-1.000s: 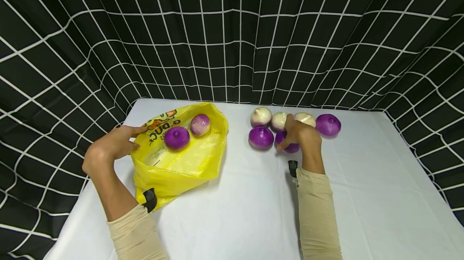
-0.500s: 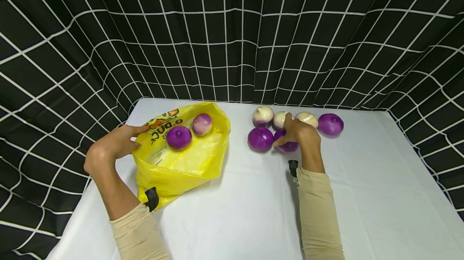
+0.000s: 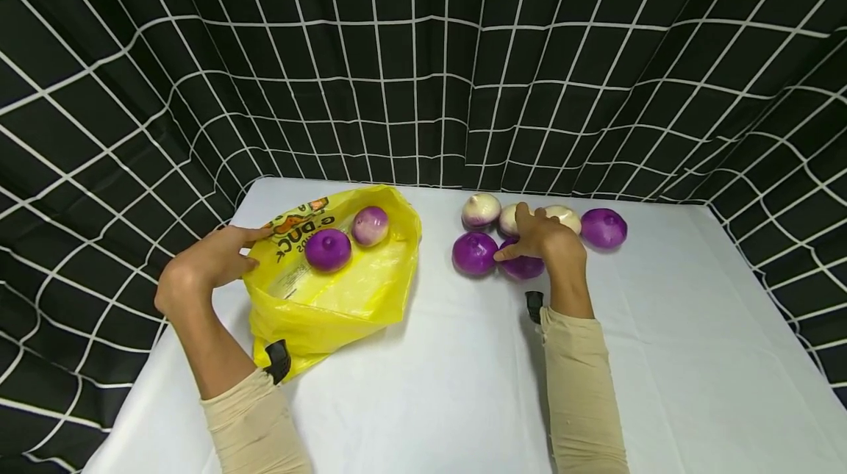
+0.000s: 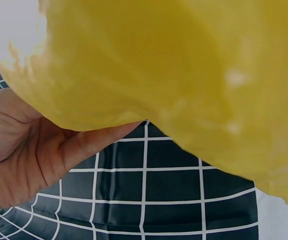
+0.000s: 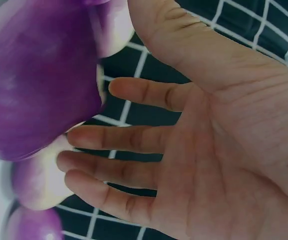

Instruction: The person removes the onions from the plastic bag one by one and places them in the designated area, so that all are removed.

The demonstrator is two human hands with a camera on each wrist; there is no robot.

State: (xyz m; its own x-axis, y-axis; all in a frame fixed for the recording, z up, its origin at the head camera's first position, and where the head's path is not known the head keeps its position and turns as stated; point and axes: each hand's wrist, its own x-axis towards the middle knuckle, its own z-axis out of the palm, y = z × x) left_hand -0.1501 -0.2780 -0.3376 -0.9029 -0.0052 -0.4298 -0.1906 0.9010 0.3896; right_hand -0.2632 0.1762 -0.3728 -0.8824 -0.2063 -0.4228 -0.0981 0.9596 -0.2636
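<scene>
My left hand (image 3: 208,264) holds the left rim of a yellow plastic bag (image 3: 357,294), which lies with its mouth open. In the left wrist view the bag hides most of that hand's fingers. Inside the bag are a purple turnip (image 3: 328,250) and a paler purple-and-white turnip (image 3: 370,226). My right hand (image 3: 552,235) is over a purple turnip (image 3: 526,268), partly covering it. Its thumb reaches the gap beside another purple turnip (image 3: 475,253). In the right wrist view the fingers (image 5: 129,137) are straight and spread, not curled round anything.
Behind the right hand stand whitish turnips, one at the left (image 3: 481,210) and one at the right (image 3: 562,218), with another between them. A purple turnip (image 3: 604,228) ends the row. White cloth (image 3: 450,386) covers the table; a black gridded curtain (image 3: 423,77) encloses it.
The right hand's fingers have spread, and its thumb has moved left toward the neighbouring purple turnip. The left hand and bag stay in place. The head view has shifted slightly.
</scene>
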